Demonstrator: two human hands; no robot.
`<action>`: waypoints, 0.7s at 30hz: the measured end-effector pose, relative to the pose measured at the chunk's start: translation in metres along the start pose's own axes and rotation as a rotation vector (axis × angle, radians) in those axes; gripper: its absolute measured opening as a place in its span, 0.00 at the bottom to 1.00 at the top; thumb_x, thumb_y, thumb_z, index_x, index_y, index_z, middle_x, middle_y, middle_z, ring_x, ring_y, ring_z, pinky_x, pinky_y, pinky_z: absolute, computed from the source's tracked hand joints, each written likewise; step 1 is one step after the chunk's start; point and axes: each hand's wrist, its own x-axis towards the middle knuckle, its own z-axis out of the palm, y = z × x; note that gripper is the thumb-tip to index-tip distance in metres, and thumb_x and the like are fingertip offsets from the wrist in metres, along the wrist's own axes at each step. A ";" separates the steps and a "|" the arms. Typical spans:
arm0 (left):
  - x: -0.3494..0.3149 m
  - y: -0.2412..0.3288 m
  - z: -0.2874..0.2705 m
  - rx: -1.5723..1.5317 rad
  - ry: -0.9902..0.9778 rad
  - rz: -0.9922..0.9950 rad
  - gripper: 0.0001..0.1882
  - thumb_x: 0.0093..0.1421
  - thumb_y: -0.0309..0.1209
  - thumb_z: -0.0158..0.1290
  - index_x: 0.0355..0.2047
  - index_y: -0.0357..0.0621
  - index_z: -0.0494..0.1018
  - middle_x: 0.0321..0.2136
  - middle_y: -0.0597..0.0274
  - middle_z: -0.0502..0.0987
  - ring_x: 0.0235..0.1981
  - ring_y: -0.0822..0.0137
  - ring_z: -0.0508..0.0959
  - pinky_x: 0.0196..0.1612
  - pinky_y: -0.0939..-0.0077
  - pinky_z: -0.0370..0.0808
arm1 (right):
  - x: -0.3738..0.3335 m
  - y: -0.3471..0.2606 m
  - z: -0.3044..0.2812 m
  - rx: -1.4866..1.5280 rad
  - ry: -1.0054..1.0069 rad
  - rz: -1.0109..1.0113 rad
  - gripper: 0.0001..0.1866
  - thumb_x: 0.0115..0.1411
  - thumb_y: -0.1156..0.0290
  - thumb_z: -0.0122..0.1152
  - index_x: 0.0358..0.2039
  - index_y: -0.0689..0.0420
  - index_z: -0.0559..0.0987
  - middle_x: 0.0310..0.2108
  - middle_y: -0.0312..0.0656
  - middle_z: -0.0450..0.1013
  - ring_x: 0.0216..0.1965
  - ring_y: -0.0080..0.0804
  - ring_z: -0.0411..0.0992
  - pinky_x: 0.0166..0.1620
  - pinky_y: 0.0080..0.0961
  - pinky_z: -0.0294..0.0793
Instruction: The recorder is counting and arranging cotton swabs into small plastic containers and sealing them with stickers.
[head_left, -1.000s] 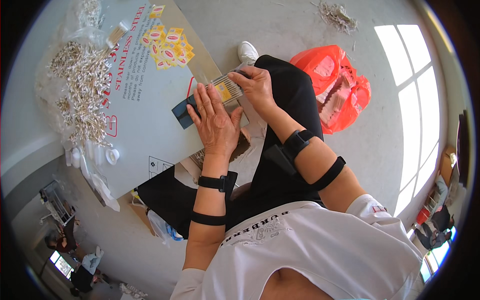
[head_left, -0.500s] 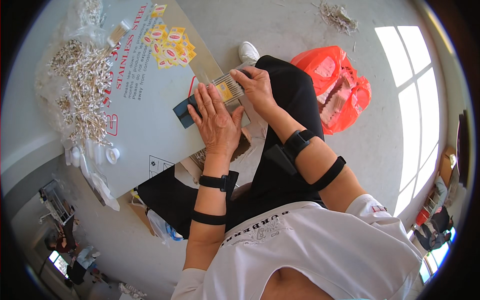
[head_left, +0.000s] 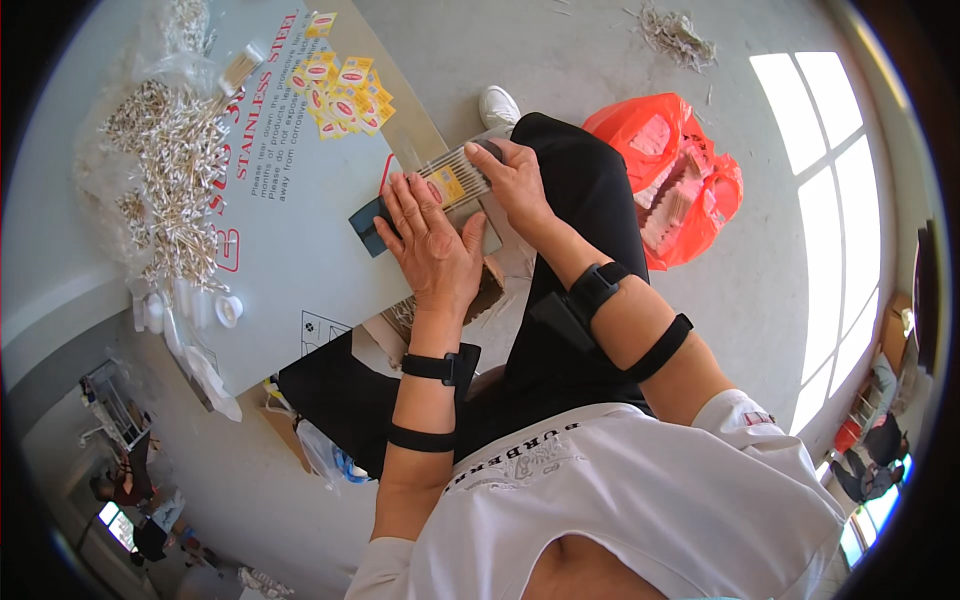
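My left hand (head_left: 438, 245) lies flat, fingers stretched, across a clear pack of cotton swabs (head_left: 466, 178) at the table's near right edge. A yellow card (head_left: 445, 184) shows among the swabs, just beyond my left fingertips. With its thumb on top, my right hand (head_left: 515, 185) grips the pack's right end; its other fingers are partly hidden underneath. Beneath my left hand, a dark blue-green flat piece (head_left: 368, 228) sticks out to the left. Whether it is joined to the pack, I cannot tell. Several loose yellow cards (head_left: 345, 95) lie farther off on the table.
A large heap of loose cotton swabs (head_left: 165, 165) spills from clear plastic on the table's (head_left: 290, 250) left side, beside one filled pack (head_left: 241, 68). A red bag (head_left: 700, 200) with pink packs stands on the floor at right. An open cardboard box (head_left: 484, 292) sits below my hands.
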 end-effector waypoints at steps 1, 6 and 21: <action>-0.002 0.000 -0.001 -0.033 0.032 -0.011 0.47 0.61 0.53 0.50 0.68 0.32 0.44 0.69 0.41 0.43 0.71 0.46 0.41 0.67 0.40 0.36 | 0.000 0.000 -0.002 -0.001 0.002 0.000 0.11 0.60 0.67 0.64 0.26 0.63 0.80 0.21 0.26 0.72 0.23 0.12 0.62 0.27 0.17 0.63; -0.009 -0.004 -0.007 0.088 -0.030 0.024 0.44 0.63 0.54 0.46 0.68 0.34 0.46 0.70 0.43 0.42 0.71 0.46 0.40 0.67 0.39 0.37 | -0.001 -0.001 -0.004 0.080 -0.050 0.063 0.09 0.59 0.69 0.65 0.27 0.62 0.82 0.21 0.26 0.73 0.23 0.12 0.64 0.28 0.16 0.63; -0.001 -0.007 0.003 0.059 0.039 -0.005 0.45 0.64 0.56 0.43 0.68 0.35 0.45 0.68 0.41 0.45 0.71 0.45 0.42 0.67 0.40 0.39 | 0.004 0.009 0.002 0.180 0.019 0.126 0.16 0.64 0.60 0.60 0.30 0.61 0.81 0.23 0.28 0.73 0.23 0.12 0.65 0.28 0.15 0.65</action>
